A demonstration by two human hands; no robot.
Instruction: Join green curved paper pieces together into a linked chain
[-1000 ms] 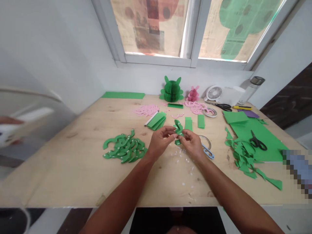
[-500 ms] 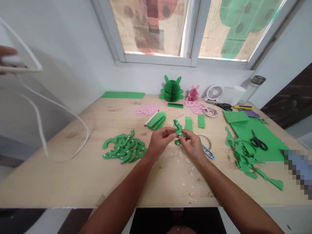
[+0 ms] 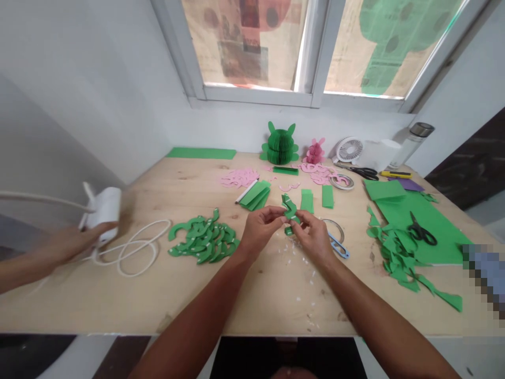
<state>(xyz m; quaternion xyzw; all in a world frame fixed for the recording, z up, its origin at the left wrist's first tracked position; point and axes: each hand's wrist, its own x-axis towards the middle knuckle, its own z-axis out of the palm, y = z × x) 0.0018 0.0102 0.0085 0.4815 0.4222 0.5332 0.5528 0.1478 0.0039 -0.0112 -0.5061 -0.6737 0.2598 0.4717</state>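
Observation:
Between my two hands, over the middle of the table, is a curved green paper piece [image 3: 290, 206] with small white marks on it. My left hand [image 3: 260, 227] pinches its left side, and my right hand [image 3: 314, 230] has its fingers closed on the right side. A pile of similar green curved pieces [image 3: 205, 239] lies left of my hands. Small white scraps [image 3: 299, 268] are scattered below them. A light blue cutter [image 3: 339, 246] and a roll of tape [image 3: 334, 229] lie beside my right hand.
At the left, another person's hand [image 3: 84, 237] holds a white power strip [image 3: 108, 210] with a looped cord [image 3: 138, 252]. Black scissors [image 3: 422, 231] rest on green sheets [image 3: 442, 231] at the right, near green offcuts [image 3: 394, 252]. Paper figures, a fan and a bottle stand behind.
The other person's hand has come in further from the left with the white power strip, and the cord now lies in loops on the table. My hands keep nearly the same pose.

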